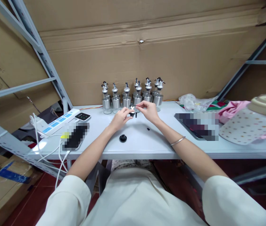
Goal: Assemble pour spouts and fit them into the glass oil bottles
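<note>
Over the middle of the table, my left hand (121, 118) pinches a black-and-silver pourer top (132, 115) between thumb and fingers. My right hand (149, 110) meets it from the other side, its thumb and fingertips closed at the upper part of the pourer. Whatever is between those right fingertips is too small to make out. A round black stopper (123, 138) lies on the table nearer to me, below my left hand. A tiny black piece (148, 129) rests under my right wrist. Behind both hands stand several glass-and-steel oil bottles (126, 102) with pourer spouts fitted.
At the left are a white power strip (61, 121), a small black-faced device (82, 116), a phone (76, 136) and white cables. To the right lie a dark tablet-like device (189, 125), a plastic bag (194, 102) and a dotted container (243, 124). Cardboard (133, 62) closes off the back.
</note>
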Demonstrator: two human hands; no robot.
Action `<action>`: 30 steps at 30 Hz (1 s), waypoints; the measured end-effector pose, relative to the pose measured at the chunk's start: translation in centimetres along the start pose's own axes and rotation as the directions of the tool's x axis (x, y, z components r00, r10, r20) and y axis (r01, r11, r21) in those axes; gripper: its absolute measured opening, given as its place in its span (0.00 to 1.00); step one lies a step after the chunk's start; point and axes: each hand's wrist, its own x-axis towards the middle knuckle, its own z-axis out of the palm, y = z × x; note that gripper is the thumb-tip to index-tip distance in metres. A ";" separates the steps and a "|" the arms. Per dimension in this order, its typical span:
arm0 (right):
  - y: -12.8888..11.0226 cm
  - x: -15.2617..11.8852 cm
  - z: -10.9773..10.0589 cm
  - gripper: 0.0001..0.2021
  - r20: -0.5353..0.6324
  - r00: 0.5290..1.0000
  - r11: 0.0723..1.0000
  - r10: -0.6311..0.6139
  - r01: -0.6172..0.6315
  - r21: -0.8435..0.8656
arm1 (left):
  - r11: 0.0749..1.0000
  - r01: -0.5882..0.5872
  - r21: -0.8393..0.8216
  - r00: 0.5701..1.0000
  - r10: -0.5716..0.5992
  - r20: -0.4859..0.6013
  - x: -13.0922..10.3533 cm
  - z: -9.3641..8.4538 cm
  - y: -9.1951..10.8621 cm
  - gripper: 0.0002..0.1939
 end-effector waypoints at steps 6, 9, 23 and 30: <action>-0.1 -0.1 0.0 0.07 0.015 1.000 1.000 0.014 -0.013 -0.010 | 0.999 0.016 0.044 1.000 -0.016 0.007 0.1 0.0 0.2 0.14; -0.1 -0.1 0.0 0.07 0.018 1.000 1.000 0.014 -0.014 -0.016 | 0.996 0.023 0.082 1.000 -0.023 0.006 0.1 -0.1 0.4 0.14; 0.1 -0.1 0.2 0.07 0.055 0.998 1.000 0.019 -0.018 -0.012 | 0.986 0.028 0.162 0.998 -0.019 -0.056 0.1 -0.2 0.8 0.16; -0.1 -0.1 0.1 0.06 0.055 0.998 1.000 0.025 -0.024 -0.019 | 0.991 0.039 0.129 0.999 -0.037 -0.018 0.2 0.0 0.8 0.15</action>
